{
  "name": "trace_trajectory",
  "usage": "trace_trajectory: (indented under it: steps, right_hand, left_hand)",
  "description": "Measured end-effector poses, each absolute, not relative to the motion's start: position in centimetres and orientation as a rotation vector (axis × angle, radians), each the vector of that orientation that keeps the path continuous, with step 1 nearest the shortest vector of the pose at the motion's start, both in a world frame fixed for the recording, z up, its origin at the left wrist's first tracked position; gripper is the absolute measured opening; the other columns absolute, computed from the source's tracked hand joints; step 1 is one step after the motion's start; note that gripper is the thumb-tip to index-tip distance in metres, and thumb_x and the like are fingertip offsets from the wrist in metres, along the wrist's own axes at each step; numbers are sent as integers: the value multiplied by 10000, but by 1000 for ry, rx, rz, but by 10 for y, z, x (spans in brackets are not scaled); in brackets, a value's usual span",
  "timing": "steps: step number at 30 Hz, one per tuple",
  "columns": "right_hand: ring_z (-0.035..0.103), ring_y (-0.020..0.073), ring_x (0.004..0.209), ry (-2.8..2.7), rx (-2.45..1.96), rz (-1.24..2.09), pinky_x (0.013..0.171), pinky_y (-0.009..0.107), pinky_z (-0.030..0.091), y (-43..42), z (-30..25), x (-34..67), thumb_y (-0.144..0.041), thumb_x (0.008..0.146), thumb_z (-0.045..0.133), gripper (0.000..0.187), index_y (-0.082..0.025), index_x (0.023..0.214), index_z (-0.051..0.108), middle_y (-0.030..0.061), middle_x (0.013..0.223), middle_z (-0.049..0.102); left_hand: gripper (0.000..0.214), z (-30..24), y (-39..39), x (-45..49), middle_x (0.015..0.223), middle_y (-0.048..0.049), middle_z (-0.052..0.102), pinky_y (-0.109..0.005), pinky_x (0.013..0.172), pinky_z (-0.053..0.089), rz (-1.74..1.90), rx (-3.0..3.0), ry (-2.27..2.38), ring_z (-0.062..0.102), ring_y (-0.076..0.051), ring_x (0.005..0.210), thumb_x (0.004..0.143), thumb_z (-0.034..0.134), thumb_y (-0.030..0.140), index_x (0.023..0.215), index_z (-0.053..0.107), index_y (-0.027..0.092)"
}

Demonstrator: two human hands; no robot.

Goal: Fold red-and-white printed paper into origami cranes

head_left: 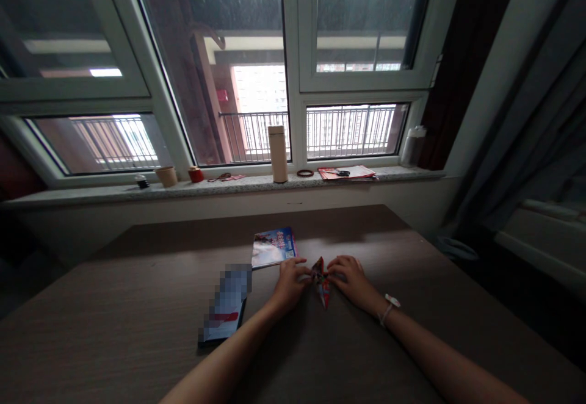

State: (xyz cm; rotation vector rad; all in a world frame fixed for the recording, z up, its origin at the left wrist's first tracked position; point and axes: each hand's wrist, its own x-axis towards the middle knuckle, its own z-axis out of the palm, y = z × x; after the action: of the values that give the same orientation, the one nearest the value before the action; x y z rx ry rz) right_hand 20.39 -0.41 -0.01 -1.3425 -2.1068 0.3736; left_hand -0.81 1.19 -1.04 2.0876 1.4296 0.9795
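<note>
A small folded paper piece [323, 291], red and multicoloured with pointed ends, stands out against the brown table [151, 306]. My left hand [292, 282] pinches its left side, fingers bent. From the right, my right hand [350, 276] grips the opposite side between thumb and fingers; a band with a white piece circles that wrist. Just behind my left hand lies a blue and pink printed booklet [274, 247]. A phone or tablet [226, 306], its screen partly blurred out, rests left of my left forearm.
On the stone windowsill [247, 185] stand a beige bottle [278, 157], a paper cup [166, 176], a red jar [196, 174] and a clear bottle [414, 146]. Scissors [341, 173] lie on red printed paper [361, 173]. Grey curtains [517, 111] hang at right.
</note>
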Motion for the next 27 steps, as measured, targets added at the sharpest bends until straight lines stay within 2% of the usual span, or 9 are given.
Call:
trace_trajectory:
  steps: [13,22,27]
  right_hand:
    - [478,225,1110,-2120,-1321,389,1034,431,279,-4,1,204,-335,860,595,120,-290,902,698,9,1062,650]
    - [480,221,1107,-2127,-1333,389,1037,422,279,-7,5,203,-355,856,582,137,-293,902,695,8,1063,637]
    - [483,231,1103,-2133,-1393,377,1030,439,282,-11,9,200,-433,823,607,177,-296,905,683,13,1074,624]
  left_hand:
    - [89,-2,5,-6,1179,-56,605,-451,1045,337,980,2128,1396,482,-268,1173,739,684,201,806,734,231]
    - [59,-2,6,-1,1159,-46,599,-432,1038,337,959,2105,1472,474,-254,1164,701,714,157,720,717,213]
    - [56,0,5,-1,1161,-44,603,-425,1043,331,956,2087,1467,468,-252,1174,699,721,156,699,716,212]
